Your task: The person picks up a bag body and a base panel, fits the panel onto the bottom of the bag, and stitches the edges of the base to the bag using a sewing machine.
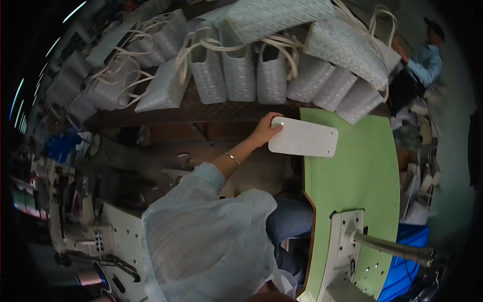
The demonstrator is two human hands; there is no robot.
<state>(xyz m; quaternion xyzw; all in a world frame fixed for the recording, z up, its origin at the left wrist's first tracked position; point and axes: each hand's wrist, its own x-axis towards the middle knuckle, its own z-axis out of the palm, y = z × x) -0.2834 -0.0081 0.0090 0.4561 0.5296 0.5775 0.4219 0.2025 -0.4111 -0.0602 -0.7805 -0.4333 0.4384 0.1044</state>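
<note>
My left hand (264,132) is closed on one end of a stiff white panel (304,138), with the thumb lying on its upper face. The panel is oblong with rounded corners and small metal studs near them. Its far part hangs over the corner of the green worktable (359,166), while the held end is past the table's edge; whether it touches the tabletop I cannot tell. A bracelet circles the left wrist. My right hand is out of view.
Silvery woven-pattern handbags (241,73) with pale handles line a dark bench (166,116). A sewing machine (347,236) with a metal post stands on the green table, beside a blue crate (405,267). Another machine (75,216) is at left. A person (426,63) in a cap works at upper right.
</note>
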